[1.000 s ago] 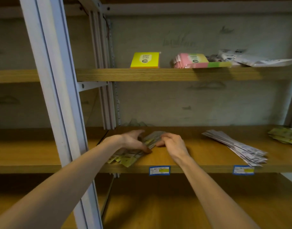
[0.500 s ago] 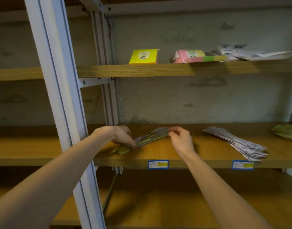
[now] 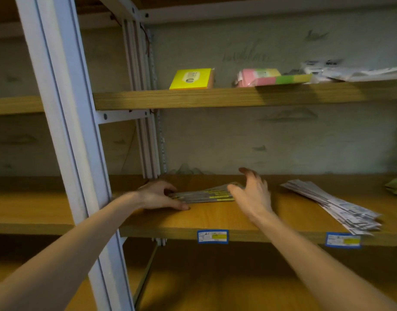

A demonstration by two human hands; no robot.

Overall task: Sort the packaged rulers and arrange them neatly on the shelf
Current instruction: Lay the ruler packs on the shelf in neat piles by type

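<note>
Near the left end of the middle shelf (image 3: 215, 218):
Ruler stack (image 3: 204, 195): lying flat.
Left hand (image 3: 157, 195): curled against its left end, thumb on board.
Right hand (image 3: 252, 195): fingers spread, touching its right end.

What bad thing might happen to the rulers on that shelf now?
1. The white ruler packs on the right are fanned out and their near ends reach the front edge of the shelf, so a bump might send some over.
2. The yellow ruler stack is only held at its left end by the left hand; the right hand looks open beside it, so a quick push could splay the packs again.
</note>
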